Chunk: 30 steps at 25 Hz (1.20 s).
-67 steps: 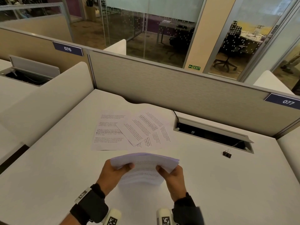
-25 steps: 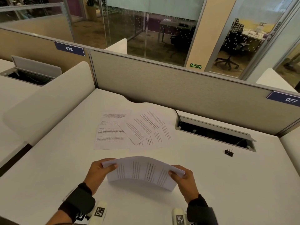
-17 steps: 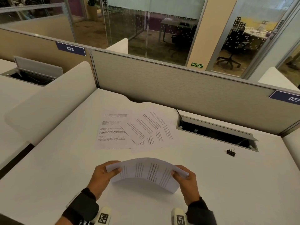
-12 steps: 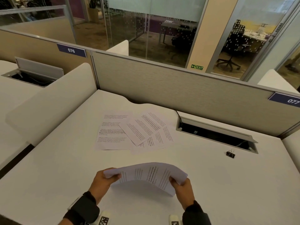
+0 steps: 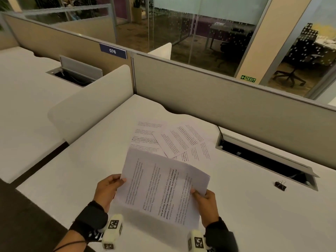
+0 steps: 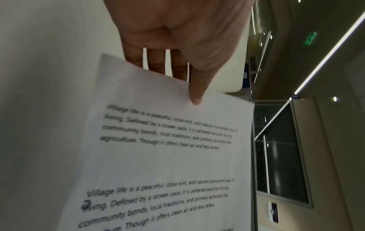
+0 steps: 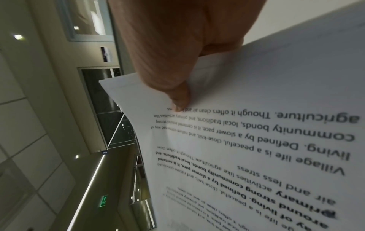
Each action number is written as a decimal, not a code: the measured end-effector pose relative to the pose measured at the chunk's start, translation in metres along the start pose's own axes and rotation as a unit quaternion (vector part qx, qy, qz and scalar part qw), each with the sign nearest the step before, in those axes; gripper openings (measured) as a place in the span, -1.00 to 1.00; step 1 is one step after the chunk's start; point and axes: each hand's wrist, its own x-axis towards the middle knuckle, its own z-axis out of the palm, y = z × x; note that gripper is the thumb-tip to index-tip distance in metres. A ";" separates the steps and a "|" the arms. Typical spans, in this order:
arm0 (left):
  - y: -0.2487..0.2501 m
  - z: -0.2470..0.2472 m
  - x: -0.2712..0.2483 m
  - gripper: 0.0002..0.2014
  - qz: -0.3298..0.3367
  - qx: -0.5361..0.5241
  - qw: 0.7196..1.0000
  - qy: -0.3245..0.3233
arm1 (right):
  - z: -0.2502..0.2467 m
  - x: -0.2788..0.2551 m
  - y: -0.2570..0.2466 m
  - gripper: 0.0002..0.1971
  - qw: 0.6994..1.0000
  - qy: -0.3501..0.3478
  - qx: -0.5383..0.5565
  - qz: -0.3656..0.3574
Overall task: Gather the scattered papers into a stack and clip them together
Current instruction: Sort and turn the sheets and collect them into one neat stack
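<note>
I hold a stack of printed papers (image 5: 161, 186) tilted up above the white desk (image 5: 254, 211), text running sideways. My left hand (image 5: 111, 186) pinches its left edge, thumb on top (image 6: 194, 93). On the opposite edge, my right hand (image 5: 205, 199) pinches the stack with its thumb on the sheet (image 7: 177, 100). The same stack fills the left wrist view (image 6: 168, 156) and the right wrist view (image 7: 256, 140). Three loose printed sheets (image 5: 174, 140) lie overlapping on the desk beyond the stack. A black binder clip (image 5: 280, 185) lies on the desk to the right.
An open cable tray (image 5: 263, 159) is sunk into the desk at the right, just behind the clip. A grey partition wall (image 5: 227, 106) closes the back of the desk. A white curved divider (image 5: 87, 108) stands at the left.
The stack has been raised and tilted up toward me, now flatter and no longer bowed between my hands. My view has turned to the left.
</note>
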 end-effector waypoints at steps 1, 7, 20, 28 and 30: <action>0.000 -0.006 -0.003 -0.76 -0.013 -0.013 1.000 0.010 | 0.006 0.001 0.000 -0.88 1.000 -0.004 0.015 0.007; -0.016 -0.024 -0.025 -0.19 -0.072 -0.164 0.983 0.050 | 0.045 0.007 0.003 -0.90 0.994 -0.041 0.088 0.051; -0.013 -0.013 -0.047 -0.61 -0.013 -0.182 0.982 0.049 | 0.129 0.015 0.022 -0.70 0.968 -0.136 0.117 0.178; -0.010 -0.043 -0.017 -0.69 -0.016 -0.106 0.988 0.110 | 0.141 0.041 0.043 -0.44 0.992 -0.096 0.010 0.085; -0.006 -0.054 -0.009 -0.69 -0.017 -0.097 0.989 0.108 | 0.139 0.063 0.041 -0.35 0.993 -0.051 -0.092 0.054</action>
